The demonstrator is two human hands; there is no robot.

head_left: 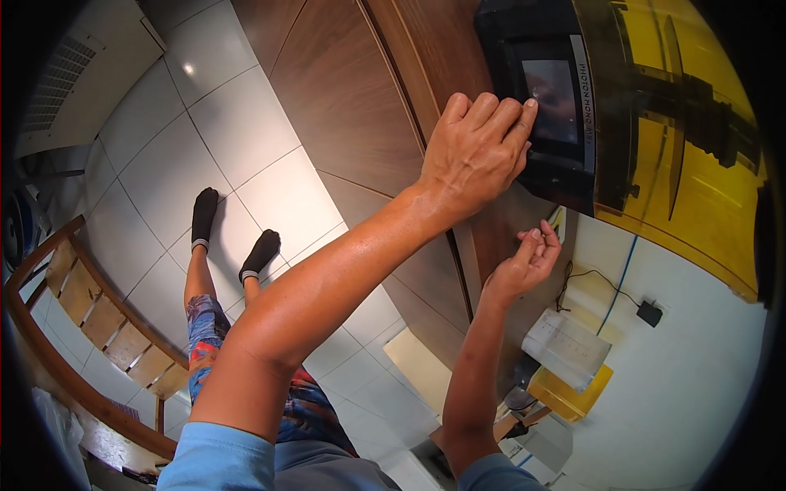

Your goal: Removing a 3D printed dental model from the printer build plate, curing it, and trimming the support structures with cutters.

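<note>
A black resin 3D printer (602, 164) with a see-through yellow cover stands on a brown wooden cabinet. My left hand (479, 151) reaches across to its small dark touchscreen (553, 94). The fingers are curled, with the index fingertip at the near edge of the screen; I cannot tell whether it presses. Nothing shows in that hand. Beside the printer's lower corner, my right hand (528, 262) hovers with loosely bent fingers, a little apart, and holds nothing. A small yellow-and-white label or card (558, 219) shows just behind its fingertips.
Wooden cabinet doors (352, 98) run alongside me. A slatted wooden chair (102, 323) stands at left on the tiled floor. Right of my right arm are a paper sheet (569, 348), a yellow container (573, 393) and a black plug (648, 313) with a cable.
</note>
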